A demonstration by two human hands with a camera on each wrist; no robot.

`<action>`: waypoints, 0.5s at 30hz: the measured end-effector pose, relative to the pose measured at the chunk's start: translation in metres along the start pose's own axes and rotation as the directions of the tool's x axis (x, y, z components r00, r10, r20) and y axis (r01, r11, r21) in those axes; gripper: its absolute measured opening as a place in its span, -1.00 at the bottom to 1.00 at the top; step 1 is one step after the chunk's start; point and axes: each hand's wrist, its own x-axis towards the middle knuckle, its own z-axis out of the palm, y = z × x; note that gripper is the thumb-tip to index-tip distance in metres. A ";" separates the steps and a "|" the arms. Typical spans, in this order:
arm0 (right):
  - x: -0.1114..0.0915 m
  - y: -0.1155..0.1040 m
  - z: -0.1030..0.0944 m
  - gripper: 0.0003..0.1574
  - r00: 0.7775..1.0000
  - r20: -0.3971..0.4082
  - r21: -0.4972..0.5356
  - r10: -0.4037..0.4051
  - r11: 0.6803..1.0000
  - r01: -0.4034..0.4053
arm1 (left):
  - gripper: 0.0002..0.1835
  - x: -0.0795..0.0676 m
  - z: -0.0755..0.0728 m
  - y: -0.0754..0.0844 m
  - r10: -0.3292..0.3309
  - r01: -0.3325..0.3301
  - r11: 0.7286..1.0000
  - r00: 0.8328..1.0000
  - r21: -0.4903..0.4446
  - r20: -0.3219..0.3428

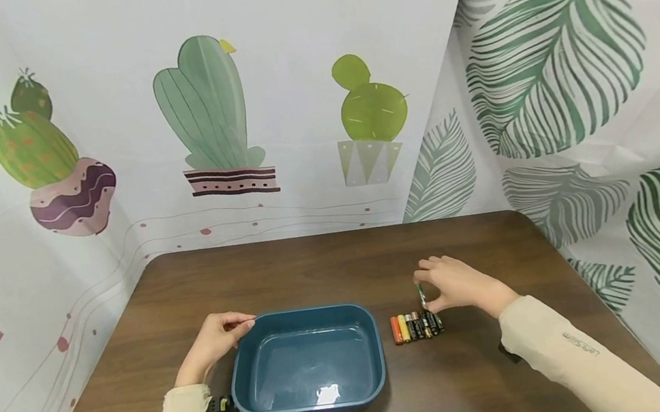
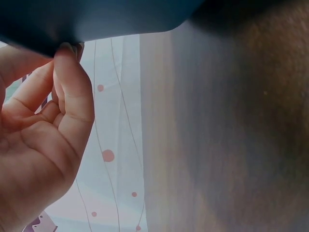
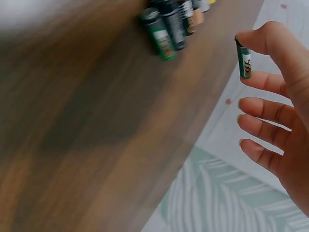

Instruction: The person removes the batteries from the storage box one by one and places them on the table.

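My left hand (image 1: 221, 339) pinches the rim of a blue rectangular basin (image 1: 309, 366) at its far left corner; in the left wrist view, thumb and fingertips (image 2: 67, 55) meet at the basin's edge. Inside, the basin holds nothing. Between the thumb and index finger of my right hand (image 1: 453, 281) is a green battery (image 3: 245, 59), pinched by its two ends and held up over the table. Just below that hand, several batteries (image 1: 417, 326) lie side by side in a row, orange and yellow ones at the left, darker ones at the right.
Everything stands on a brown wooden table (image 1: 313, 270), the row of batteries right of the basin. A white cloth backdrop (image 1: 292, 100) printed with cacti and leaves hangs behind the table's far edge and along its sides.
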 end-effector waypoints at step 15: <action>-0.032 0.010 0.023 -0.56 0.985 0.155 0.100 0.073 0.991 -0.089 | -0.80 -0.001 -0.001 0.001 0.000 0.000 1.000 1.000 -0.001 0.010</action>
